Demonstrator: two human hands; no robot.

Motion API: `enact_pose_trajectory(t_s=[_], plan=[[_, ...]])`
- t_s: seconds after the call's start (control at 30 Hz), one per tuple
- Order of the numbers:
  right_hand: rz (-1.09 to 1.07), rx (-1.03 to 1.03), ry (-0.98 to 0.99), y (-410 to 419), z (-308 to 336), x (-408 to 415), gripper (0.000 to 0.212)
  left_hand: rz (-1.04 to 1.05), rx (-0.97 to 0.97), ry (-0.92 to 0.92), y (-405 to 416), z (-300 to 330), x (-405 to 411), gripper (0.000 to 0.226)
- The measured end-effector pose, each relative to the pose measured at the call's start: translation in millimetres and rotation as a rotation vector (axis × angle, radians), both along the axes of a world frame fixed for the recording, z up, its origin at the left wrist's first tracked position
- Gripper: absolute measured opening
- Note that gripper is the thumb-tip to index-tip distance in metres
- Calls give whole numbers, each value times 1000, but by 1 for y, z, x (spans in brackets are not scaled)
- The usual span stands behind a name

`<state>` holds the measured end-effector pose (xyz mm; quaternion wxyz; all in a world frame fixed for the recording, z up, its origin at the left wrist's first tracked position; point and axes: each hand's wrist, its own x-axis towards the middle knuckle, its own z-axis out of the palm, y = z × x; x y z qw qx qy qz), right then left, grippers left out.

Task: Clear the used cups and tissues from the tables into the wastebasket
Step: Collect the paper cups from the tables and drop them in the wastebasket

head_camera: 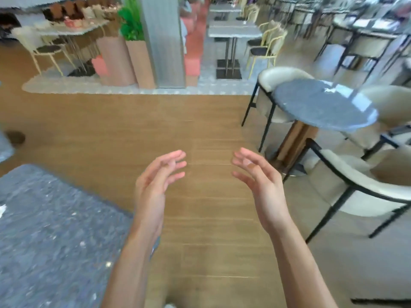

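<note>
Both grips are empty: my left hand (155, 185) and right hand (262, 185) hang over the wood-plank floor (206, 218), palms turned inward, fingers loosely spread, nothing between them. At lower left lies the near table (55, 230), a speckled grey stone slab with a rough-looking grain; a white scrap (2, 210) at its far left edge may be a tissue, though I cannot tell. To the right stands a round table (322, 107), polished and glaring, ringed by cream padded chairs (355, 185) on thin black legs. No cup or wastebasket shows anywhere in view. The picture is smeared, so I judge the risks to be walking past small litter unseen, or clipping a chair leg while turning between tables with my eyes elsewhere.
</note>
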<state>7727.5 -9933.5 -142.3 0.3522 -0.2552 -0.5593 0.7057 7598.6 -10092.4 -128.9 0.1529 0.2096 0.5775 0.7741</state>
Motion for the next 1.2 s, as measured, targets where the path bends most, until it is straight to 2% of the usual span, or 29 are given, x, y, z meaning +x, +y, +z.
enact_pose_trajectory(t_s=[0.13, 0.23, 0.33, 0.47, 0.6, 0.77, 1.0, 1.2], plan=[[-115, 17, -44, 49, -8, 12, 27, -160, -14, -6, 74, -9, -5, 35], [-181, 10, -36, 92, -13, 4, 39, -235, -45, -16, 128, -14, -21, 26], [-197, 0, -4, 138, -12, -22, 38, -284, -47, -23, 184, -16, -51, 27], [-193, 48, -25, 208, 1, -84, 36, -314, 14, -24, 265, -8, -115, 28], [-208, 78, -77, 286, 29, -153, 23, -333, 58, -16, 339, 11, -185, 30], [-233, 96, -60, 360, 50, -229, 34, -352, 68, 22, 415, 34, -260, 30], [-231, 60, -64, 458, 25, -334, 31, -355, 37, 3, 505, 13, -353, 28], [-243, 16, 10, 580, 4, -452, 33, -305, 1, 10, 615, -6, -464, 29]])
